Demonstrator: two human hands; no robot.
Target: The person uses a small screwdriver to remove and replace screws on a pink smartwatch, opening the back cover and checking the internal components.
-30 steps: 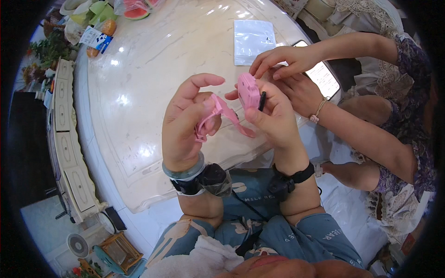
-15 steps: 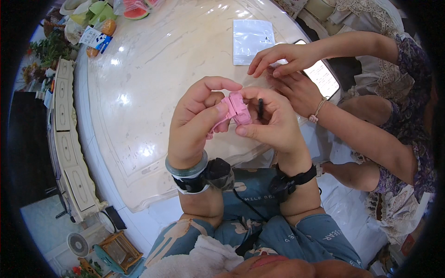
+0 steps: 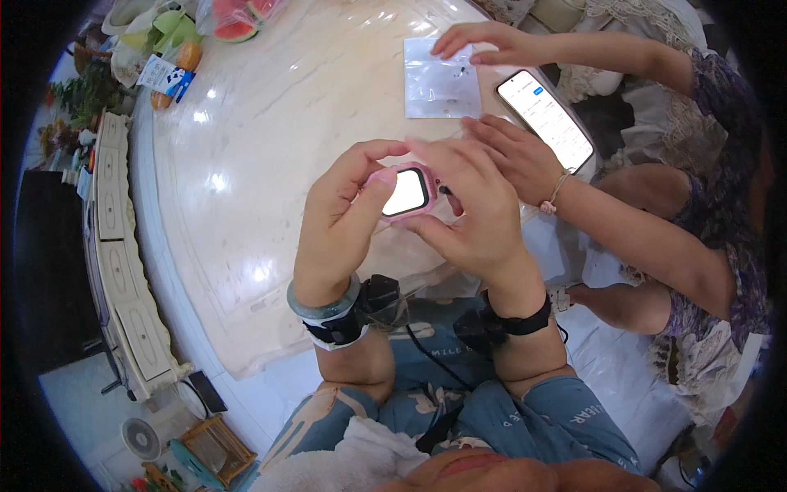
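A pink smartwatch [image 3: 407, 193] with a lit white screen is face up between my hands above the marble table [image 3: 246, 148]. My left hand [image 3: 334, 217] is closed on its left side, thumb at the screen's edge. My right hand [image 3: 479, 209] grips its right side, thumb at the lower edge and fingers curled at the top. A small black object [image 3: 444, 190] shows by my right fingers; I cannot make out what it is. The pink strap is mostly hidden.
A co-worker's hands are at the right: one [image 3: 492, 41] over a white pouch [image 3: 438, 98], the other [image 3: 512, 152] beside a lit phone [image 3: 549, 123]. Bagged watermelon [image 3: 234, 29] and oranges [image 3: 187, 57] sit at the back left; a cream cabinet [image 3: 131, 271] stands left.
The pink watch has come down and turned screen up, now lit, between both hands drawn together. The co-worker's upper hand has moved up over the pouch, uncovering the phone.
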